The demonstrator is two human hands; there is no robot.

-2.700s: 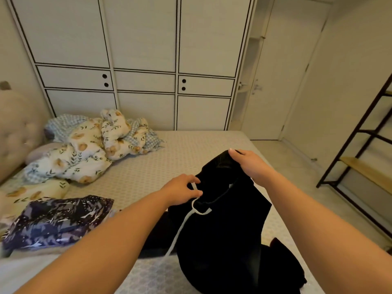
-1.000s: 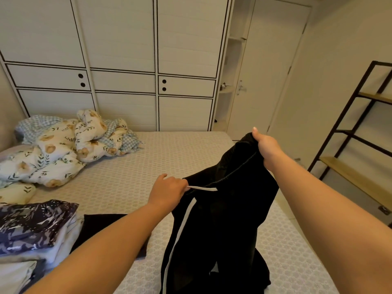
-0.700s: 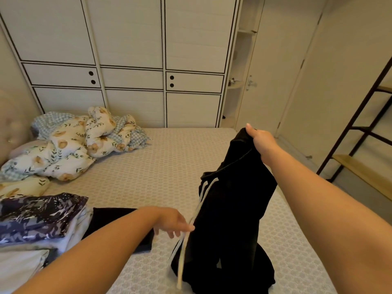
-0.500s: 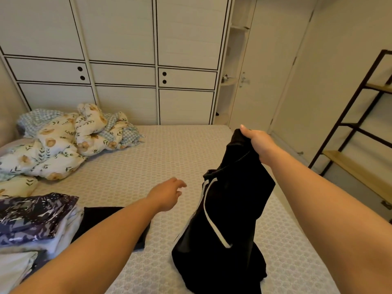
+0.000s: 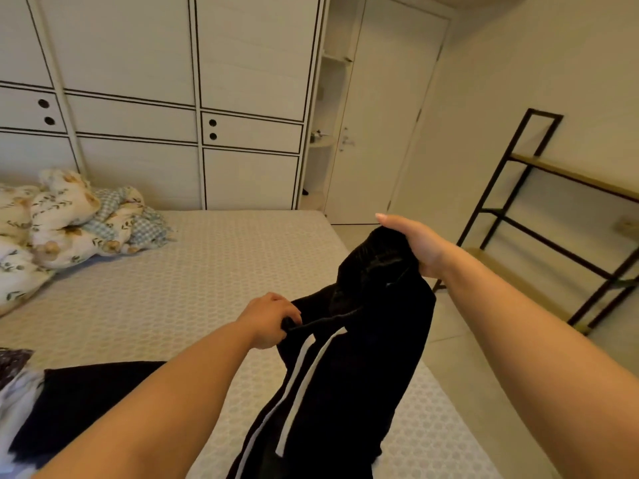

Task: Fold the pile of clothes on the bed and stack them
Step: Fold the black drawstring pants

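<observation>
While the right hand (image 5: pixel 413 243) grips the bunched top of the black trousers (image 5: pixel 345 368) from above, thumb stretched out and fingers hidden behind the cloth, the left hand (image 5: pixel 271 319) pinches the same waistband at its near edge with curled fingers. The trousers hang between the two hands over the bed (image 5: pixel 193 281), towards its right edge, a pair of white stripes (image 5: pixel 304 382) running down the side facing the camera; their lower end drops out of frame, so whether it touches the bed cannot be told. On the bed's near left part lies a flat dark garment (image 5: pixel 79 395), partly behind the left forearm, and just beside it at the frame edge shows what seems to be a stack of folded clothes (image 5: pixel 14 385), blurred and cut off. A crumpled floral quilt (image 5: pixel 65 219) sits at the bed's far left.
</observation>
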